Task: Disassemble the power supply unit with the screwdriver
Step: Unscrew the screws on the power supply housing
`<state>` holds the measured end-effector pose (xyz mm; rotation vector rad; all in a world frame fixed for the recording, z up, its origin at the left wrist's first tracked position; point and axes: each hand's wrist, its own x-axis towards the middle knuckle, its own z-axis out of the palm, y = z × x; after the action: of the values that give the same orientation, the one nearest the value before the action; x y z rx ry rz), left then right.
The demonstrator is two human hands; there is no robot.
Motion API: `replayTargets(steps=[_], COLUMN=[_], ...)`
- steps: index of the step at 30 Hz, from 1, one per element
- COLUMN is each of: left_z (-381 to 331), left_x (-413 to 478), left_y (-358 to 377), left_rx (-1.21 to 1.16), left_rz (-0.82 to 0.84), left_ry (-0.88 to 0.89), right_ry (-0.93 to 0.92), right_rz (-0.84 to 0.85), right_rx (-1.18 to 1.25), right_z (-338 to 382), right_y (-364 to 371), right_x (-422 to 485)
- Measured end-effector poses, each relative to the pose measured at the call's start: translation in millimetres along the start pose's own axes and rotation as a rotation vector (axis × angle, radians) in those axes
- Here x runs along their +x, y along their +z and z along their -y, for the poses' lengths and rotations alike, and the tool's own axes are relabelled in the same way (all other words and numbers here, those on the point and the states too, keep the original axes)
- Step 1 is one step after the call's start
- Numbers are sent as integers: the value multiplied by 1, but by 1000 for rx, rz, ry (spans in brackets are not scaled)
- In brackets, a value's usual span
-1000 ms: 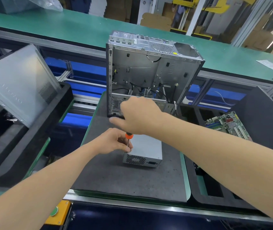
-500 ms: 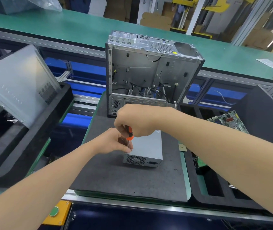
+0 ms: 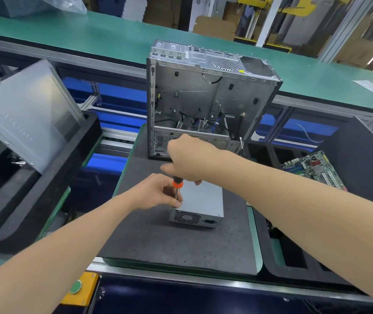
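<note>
Head view: right hand [image 3: 187, 159] grips the screwdriver [image 3: 177, 185]; left hand [image 3: 158, 192] pinches its shaft atop the power supply unit [image 3: 200, 201].

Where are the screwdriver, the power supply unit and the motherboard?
screwdriver [image 3: 177, 184]: head view, on the orange collar of its handle.
power supply unit [image 3: 203, 200]: head view, on its bare grey top face.
motherboard [image 3: 312, 166]: head view, on the middle of the green board.

Electronics disassembly line, green conveyor belt [image 3: 113, 35], stripped computer case [image 3: 205, 96], circuit board [image 3: 314, 168]
</note>
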<state>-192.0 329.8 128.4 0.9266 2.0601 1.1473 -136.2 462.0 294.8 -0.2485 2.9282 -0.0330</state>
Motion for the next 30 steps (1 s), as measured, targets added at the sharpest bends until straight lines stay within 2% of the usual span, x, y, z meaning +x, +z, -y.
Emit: replayTargets(steps=[6,9,15,19,21,24,30], left_z=[-1,-1,0,0,0,-1,0], left_x=[-3,-4,-4,-5,-5,-6,-10], left_y=[2,3,7,11,10,5,-5], left_rx=[32,91,151,123,109,115,307], left_rz=[-25,-29,-52,-68,-72,-25,-9], left_ry=[41,66,98,77,77,68,140], right_ry=[-258,-325,-352,-42,48,15,-208], right_rz=[147,225,173,-102,-130,-80,4], right_rx=[-74,-90,-129,-125,-105,-90,-61], right_z=[-12,-12,-5,-1,0,-2,-4], right_y=[-16,-19,-14,-1,4,5,-6], right_x=[-1,-4,-2,-2,-2,-1,-5])
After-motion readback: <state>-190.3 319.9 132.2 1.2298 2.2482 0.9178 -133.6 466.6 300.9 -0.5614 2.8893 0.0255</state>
